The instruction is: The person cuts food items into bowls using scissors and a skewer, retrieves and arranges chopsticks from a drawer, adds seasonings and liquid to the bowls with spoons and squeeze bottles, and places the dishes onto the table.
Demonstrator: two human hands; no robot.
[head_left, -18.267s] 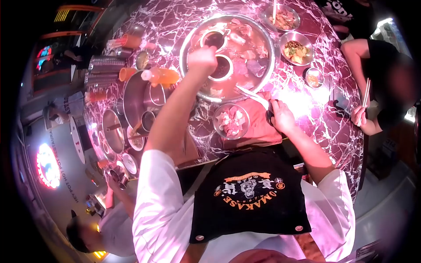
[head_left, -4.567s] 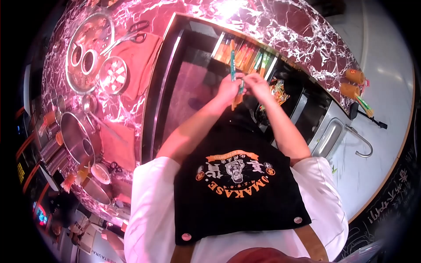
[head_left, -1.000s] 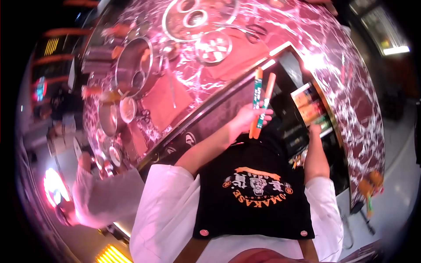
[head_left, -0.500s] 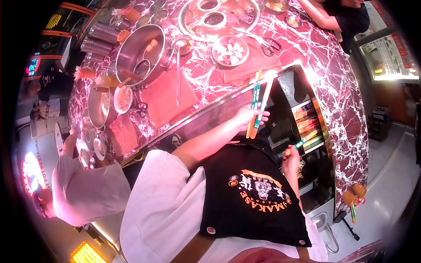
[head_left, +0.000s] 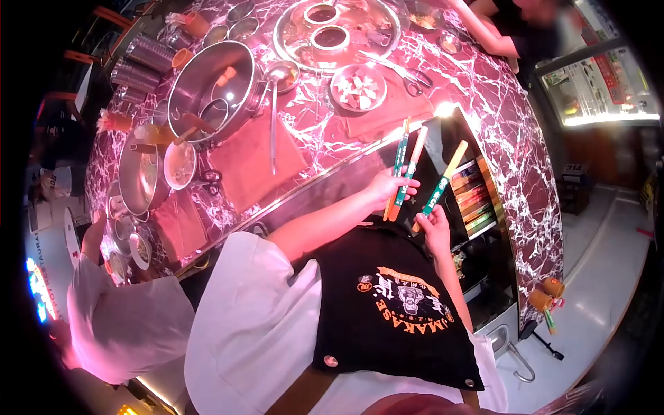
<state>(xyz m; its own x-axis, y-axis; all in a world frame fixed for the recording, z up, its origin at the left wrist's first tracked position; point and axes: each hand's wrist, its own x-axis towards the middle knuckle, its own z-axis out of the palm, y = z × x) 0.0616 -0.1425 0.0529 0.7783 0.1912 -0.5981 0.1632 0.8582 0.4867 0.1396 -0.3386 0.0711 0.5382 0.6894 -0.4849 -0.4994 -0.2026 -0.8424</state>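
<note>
My left hand [head_left: 389,191] is closed around a few chopsticks [head_left: 402,169] in green printed wrappers, their pale ends pointing up toward the counter. Just to the right, my right hand [head_left: 435,230] grips another green-wrapped chopstick set [head_left: 440,181], tilted up to the right. The two bundles are close but apart at the top. Beyond my right hand, an open drawer compartment [head_left: 474,200] holds several similar colored, wrapped sticks. A black printed apron [head_left: 394,311] covers my front.
A marbled counter [head_left: 512,159] curves around. On it are a large steel pot [head_left: 238,62], a ladle [head_left: 274,124], a bowl of pale chunks [head_left: 357,88], scissors [head_left: 417,83] and a divided hot pot [head_left: 290,41]. A co-worker's white sleeve [head_left: 131,318] is at left; another person [head_left: 515,34] sits across.
My right hand has risen from beside the drawer toward my left hand, bringing the wrapped chopsticks up into clearer view. My left hand keeps its hold. The view has shifted slightly.
</note>
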